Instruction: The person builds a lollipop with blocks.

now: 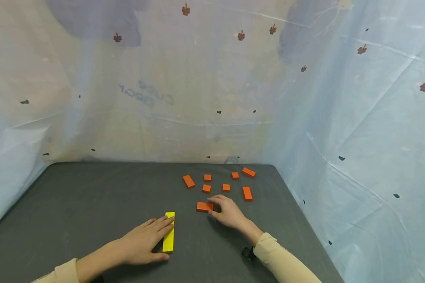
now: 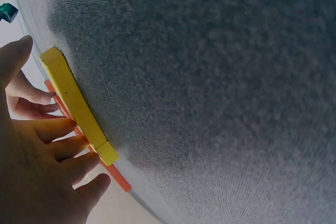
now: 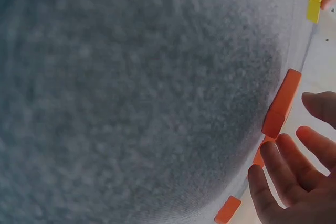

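See left hand (image 1: 143, 240) spread across yellow bar (image 1: 168, 240), right hand (image 1: 228, 212) spread at orange block (image 1: 204, 206); could skew either by pushing unevenly.

We observe a flat dark-grey table (image 1: 92, 204) and, behind it, translucent whitish plastic sheeting (image 1: 184, 137) bearing brown leaf-shaped prints (image 1: 185, 9).

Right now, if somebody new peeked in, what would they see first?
Probably the yellow strip, bright against the dark table and partly covered by the left hand in the head view. Next, the orange blocks scattered beyond it, to its right, with the right hand at the nearest block.
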The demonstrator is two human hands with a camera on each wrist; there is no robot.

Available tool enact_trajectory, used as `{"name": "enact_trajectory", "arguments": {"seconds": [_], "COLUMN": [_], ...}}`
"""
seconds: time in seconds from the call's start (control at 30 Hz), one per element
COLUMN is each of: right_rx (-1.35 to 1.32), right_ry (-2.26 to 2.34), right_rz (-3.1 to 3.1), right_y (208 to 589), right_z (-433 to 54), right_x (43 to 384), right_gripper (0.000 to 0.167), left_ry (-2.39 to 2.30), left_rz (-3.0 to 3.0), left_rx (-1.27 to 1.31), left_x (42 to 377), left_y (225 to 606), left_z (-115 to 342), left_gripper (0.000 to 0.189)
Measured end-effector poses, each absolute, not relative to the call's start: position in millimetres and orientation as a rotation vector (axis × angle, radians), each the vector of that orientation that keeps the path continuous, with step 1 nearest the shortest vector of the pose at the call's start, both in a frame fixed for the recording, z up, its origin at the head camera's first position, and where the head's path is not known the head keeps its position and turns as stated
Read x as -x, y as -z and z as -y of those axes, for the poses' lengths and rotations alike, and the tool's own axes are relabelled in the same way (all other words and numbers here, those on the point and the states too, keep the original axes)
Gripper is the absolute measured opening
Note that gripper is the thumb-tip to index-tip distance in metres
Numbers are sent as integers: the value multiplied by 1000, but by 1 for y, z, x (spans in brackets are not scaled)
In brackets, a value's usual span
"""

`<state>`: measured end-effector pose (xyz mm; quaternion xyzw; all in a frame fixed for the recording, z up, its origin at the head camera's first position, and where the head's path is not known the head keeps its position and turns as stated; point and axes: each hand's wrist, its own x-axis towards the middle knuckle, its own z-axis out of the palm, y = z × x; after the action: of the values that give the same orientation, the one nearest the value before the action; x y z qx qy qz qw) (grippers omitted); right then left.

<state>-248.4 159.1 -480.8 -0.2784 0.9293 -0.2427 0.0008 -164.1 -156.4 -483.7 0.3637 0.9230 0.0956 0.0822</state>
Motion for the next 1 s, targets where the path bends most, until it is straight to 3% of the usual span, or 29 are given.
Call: {"name": "enact_trajectory", "arguments": {"seconds": [0.3,1.0], "right_rx": [928,950], "right_ry": [641,711], "right_rz": [-2954,-2994], "right_y": [488,488], "right_z": [-157,-142], "right_x": [253,254], "right_gripper": [32,30], "left_ry": [-259,-207], "left_rz": [-2775,-2819], "left_rx": [-1121,-1220], "left_x": [164,166], "left_y": [486,486], "left_z": [157,158], "left_gripper": [83,72]}}
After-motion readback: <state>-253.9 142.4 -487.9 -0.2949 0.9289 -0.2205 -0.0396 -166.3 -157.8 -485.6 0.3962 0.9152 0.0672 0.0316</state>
